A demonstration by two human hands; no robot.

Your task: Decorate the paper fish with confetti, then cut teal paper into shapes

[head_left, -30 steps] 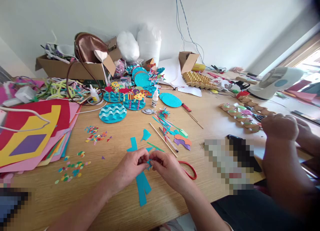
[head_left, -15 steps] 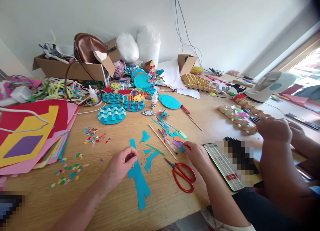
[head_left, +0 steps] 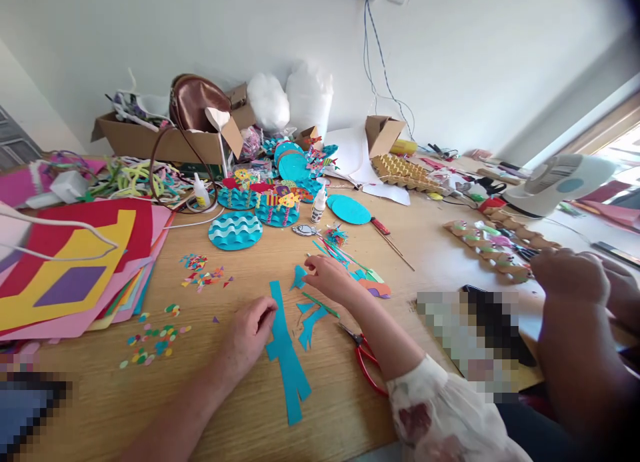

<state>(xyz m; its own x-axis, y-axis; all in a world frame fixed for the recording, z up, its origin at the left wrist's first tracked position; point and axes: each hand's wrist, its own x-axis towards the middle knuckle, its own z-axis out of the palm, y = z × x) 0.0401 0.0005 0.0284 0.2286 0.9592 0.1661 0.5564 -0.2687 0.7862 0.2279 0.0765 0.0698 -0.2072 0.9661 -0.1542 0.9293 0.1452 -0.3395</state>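
My left hand (head_left: 254,327) rests on the table with its fingers curled together, touching or just beside a long blue paper strip (head_left: 285,355); whatever it may hold is hidden. My right hand (head_left: 330,275) reaches across the scraps, fingers bent but a little apart, next to a small blue paper piece (head_left: 299,277). Between the hands lie cut blue scraps (head_left: 311,325) and a thin green strip (head_left: 320,304). Red-handled scissors (head_left: 367,362) lie partly hidden under my right forearm. An orange and purple paper piece (head_left: 376,289) lies beyond that forearm.
Coloured paper sheets (head_left: 75,269) are stacked at left, near confetti dots (head_left: 155,342). Wavy blue discs (head_left: 235,231) and a glue bottle (head_left: 319,205) stand farther back. At right are another person's arm (head_left: 570,315), a phone (head_left: 495,322) and egg-carton strips (head_left: 490,252).
My right hand has left the orange and purple paper and moved left to the blue scraps. My left hand stays by the blue strip. The view has shifted slightly.
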